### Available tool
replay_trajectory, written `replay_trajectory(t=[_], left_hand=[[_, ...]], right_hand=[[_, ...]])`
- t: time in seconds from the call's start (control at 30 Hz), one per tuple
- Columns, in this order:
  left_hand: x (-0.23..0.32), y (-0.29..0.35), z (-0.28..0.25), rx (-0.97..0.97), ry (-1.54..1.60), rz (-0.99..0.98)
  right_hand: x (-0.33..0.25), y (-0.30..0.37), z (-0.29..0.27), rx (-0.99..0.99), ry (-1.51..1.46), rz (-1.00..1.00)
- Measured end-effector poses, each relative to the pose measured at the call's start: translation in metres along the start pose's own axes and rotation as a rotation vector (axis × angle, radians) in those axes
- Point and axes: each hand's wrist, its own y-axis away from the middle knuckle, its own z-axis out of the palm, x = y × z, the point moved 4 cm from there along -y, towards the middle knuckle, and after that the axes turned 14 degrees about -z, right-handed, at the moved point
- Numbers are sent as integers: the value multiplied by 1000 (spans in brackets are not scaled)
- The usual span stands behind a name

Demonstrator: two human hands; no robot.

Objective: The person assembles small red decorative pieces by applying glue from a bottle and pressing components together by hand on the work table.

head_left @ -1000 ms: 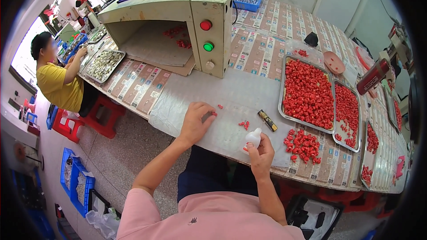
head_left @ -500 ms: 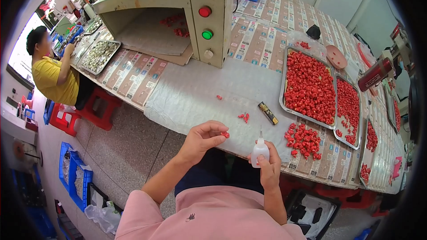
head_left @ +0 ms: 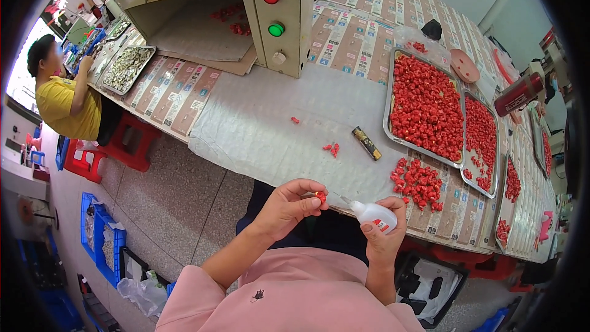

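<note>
Left hand [head_left: 286, 206] is pinching a small red piece [head_left: 320, 197] in a narrow fingertip grip, just off the near edge of the surface [head_left: 276, 123]. Right hand [head_left: 384, 233] is gripping a white squeeze bottle [head_left: 372, 214], tilted, nozzle pointing at the piece, tip just beside it. Loose red pieces [head_left: 419, 183] are lying near a metal tray [head_left: 424, 107] of more.

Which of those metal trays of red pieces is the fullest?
The large tray nearest the control box: red pieces cover it, while the narrower tray beside it shows bare metal.
</note>
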Motion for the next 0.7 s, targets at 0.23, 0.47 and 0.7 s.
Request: replay_trajectory(t=[0.23,0.47,0.7], left_hand=[[-2,0,9,50,-5,64],[-4,1,11,102,-127,131],[-6,1,13,86,-123,111]], right_hand=[[-5,2,-7,-80,165,-275],[-12,4,-4,-55,297,-254],[-14,5,-3,-46,338,-222]])
